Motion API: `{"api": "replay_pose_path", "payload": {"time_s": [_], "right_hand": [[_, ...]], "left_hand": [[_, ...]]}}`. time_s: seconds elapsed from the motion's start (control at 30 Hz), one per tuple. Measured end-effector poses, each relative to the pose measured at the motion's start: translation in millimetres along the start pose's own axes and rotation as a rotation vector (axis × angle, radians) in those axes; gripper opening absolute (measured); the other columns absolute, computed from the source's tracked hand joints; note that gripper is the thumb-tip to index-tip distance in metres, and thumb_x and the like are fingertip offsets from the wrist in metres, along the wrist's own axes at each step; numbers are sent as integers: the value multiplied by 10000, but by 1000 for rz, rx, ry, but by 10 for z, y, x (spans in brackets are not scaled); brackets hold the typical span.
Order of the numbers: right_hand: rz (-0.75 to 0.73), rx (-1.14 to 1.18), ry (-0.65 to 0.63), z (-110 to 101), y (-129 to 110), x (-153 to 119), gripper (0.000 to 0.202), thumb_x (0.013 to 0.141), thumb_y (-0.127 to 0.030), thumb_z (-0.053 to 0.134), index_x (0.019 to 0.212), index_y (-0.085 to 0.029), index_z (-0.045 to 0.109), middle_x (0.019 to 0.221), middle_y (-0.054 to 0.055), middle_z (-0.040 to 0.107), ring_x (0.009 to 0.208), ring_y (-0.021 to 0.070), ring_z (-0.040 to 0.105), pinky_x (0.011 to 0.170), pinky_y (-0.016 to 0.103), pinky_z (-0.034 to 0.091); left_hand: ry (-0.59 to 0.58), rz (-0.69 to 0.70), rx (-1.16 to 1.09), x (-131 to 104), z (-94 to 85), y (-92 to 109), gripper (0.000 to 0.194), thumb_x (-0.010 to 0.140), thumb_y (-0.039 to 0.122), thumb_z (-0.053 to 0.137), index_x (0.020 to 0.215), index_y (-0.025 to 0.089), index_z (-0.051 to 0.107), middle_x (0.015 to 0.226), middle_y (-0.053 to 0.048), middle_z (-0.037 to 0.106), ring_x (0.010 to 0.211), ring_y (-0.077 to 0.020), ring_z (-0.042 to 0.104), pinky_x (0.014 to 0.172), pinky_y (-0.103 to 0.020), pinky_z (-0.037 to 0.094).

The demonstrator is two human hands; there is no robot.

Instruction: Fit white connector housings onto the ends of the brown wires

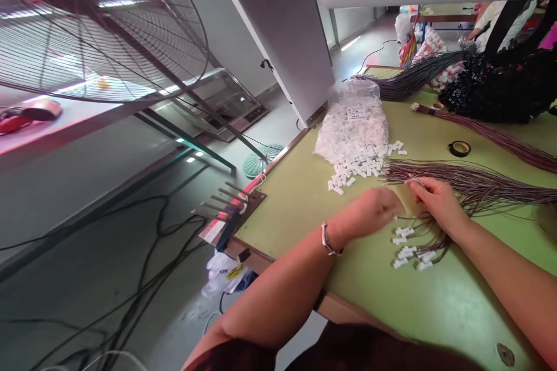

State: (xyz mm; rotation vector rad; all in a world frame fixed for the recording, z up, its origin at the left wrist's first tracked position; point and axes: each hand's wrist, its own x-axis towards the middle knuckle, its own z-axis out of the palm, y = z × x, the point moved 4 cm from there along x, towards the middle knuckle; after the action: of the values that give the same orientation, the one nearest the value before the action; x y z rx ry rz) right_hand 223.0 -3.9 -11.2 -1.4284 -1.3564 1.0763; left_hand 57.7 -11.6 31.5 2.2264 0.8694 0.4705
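Observation:
My right hand (pixel 437 200) pinches a thin wire with its tip pointing left, beside the end of a dark wire bundle (pixel 465 178). Smeared by motion, my left hand (pixel 378 210) is just to the left of it; its fingers are curled inward, but what they hold, if anything, is not visible. Below both hands lie several wires with white plastic connectors (pixel 407 252) on their ends. Loose white connector housings (pixel 348 174) spill from a clear plastic bag (pixel 354 119) beyond my left hand.
On the green table (pixel 296 220) lie a black tape roll (pixel 459 148), another wire bundle (pixel 491 130) and a black heap (pixel 505 84). A pronged rack (pixel 235 203) sits at the left edge. A large fan (pixel 104 29) stands left; a person (pixel 494 23) is beyond.

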Motion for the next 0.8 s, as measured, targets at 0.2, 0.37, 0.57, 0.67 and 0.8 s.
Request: {"api": "replay_pose_path", "payload": {"time_s": [0.2, 0.37, 0.57, 0.67, 0.8], "right_hand": [[36, 119, 15, 8, 42, -11, 273, 722, -353, 575, 930, -175, 584, 586, -21, 593, 409, 71, 354, 398, 216, 248], [-14, 49, -2, 23, 40, 2, 167, 696, -338, 596, 711, -175, 567, 579, -9, 585, 476, 87, 422, 458, 224, 301], [-37, 36, -56, 4, -52, -20, 154, 671, -285, 535, 650, -161, 625, 538, -17, 541, 503, 94, 411, 487, 230, 309], [-30, 31, -67, 6, -79, -27, 198, 685, -315, 528, 637, -155, 633, 534, -8, 536, 505, 97, 411, 474, 232, 302], [-11, 55, -31, 9, -62, -25, 223, 713, -347, 539, 791, -161, 633, 513, -23, 550, 452, 90, 381, 450, 230, 294]], "left_hand": [[269, -679, 614, -101, -388, -585, 171, 811, 204, 506, 907, 138, 632, 886, -138, 656, 792, -257, 622, 647, -326, 459], [294, -618, 555, -74, -353, -637, 179, 773, 137, 483, 840, 156, 648, 879, -111, 660, 798, -240, 612, 652, -313, 444], [413, -519, -208, -13, -180, -527, 144, 721, 253, 605, 818, 157, 653, 663, -24, 641, 582, -142, 569, 588, -276, 470], [369, -493, -625, 43, -1, -477, 175, 662, 260, 680, 773, 127, 661, 611, -19, 635, 530, -107, 555, 573, -256, 478], [414, -446, -936, 92, 123, -479, 229, 583, 227, 757, 767, 118, 675, 662, -16, 645, 584, -94, 579, 628, -245, 489]]}}
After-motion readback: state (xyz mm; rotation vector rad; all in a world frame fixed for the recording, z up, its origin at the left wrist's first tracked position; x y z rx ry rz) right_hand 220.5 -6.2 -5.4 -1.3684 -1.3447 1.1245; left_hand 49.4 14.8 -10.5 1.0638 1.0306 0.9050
